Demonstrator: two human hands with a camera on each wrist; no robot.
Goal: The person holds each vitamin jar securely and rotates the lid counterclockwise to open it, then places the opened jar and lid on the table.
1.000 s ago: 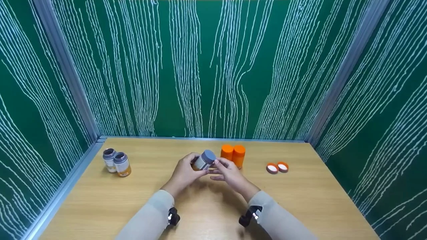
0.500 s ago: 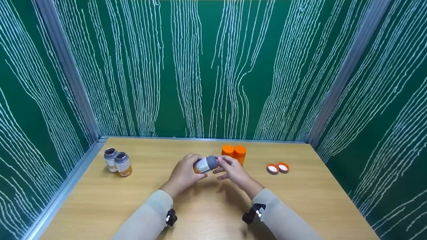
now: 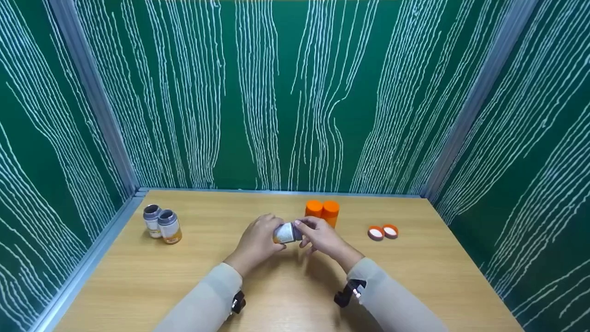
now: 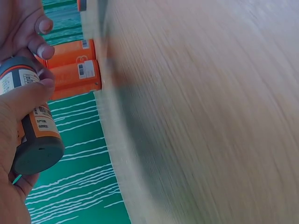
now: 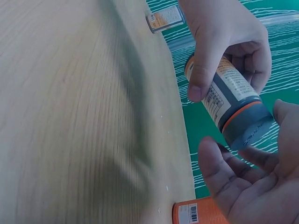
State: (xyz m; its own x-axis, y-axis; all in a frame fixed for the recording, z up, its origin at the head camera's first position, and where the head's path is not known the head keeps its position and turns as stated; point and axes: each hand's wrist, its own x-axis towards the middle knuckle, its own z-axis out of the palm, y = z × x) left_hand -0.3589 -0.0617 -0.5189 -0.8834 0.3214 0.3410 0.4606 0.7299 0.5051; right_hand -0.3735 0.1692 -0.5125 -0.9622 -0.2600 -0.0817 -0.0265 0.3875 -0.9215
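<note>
My left hand point(image 3: 259, 237) grips a small grey, white and orange bottle point(image 3: 284, 233) around its body, above the middle of the table. It lies nearly level, its grey cap point(image 5: 247, 123) pointing right. At that cap is my right hand point(image 3: 321, 237), thumb and fingertips pinching its edge, some other fingers apart from it. A thin orange ring shows between cap and body in the right wrist view. The left wrist view shows the bottle's dark base point(image 4: 39, 158) and the left thumb point(image 4: 30, 98) across its side.
Two similar bottles without caps point(image 3: 170, 227) stand at the left of the wooden table point(image 3: 207, 207). Behind my right hand stand two orange containers point(image 3: 330, 212). Two loose caps point(image 3: 391, 231) with orange rims and white insides lie at the right. Green, white-streaked panels point(image 3: 286, 92) enclose the table.
The bottle has tipped from slanting upward to nearly level, its cap swinging to the right. Both hands have turned with it, the right fingers shifting around the cap.
</note>
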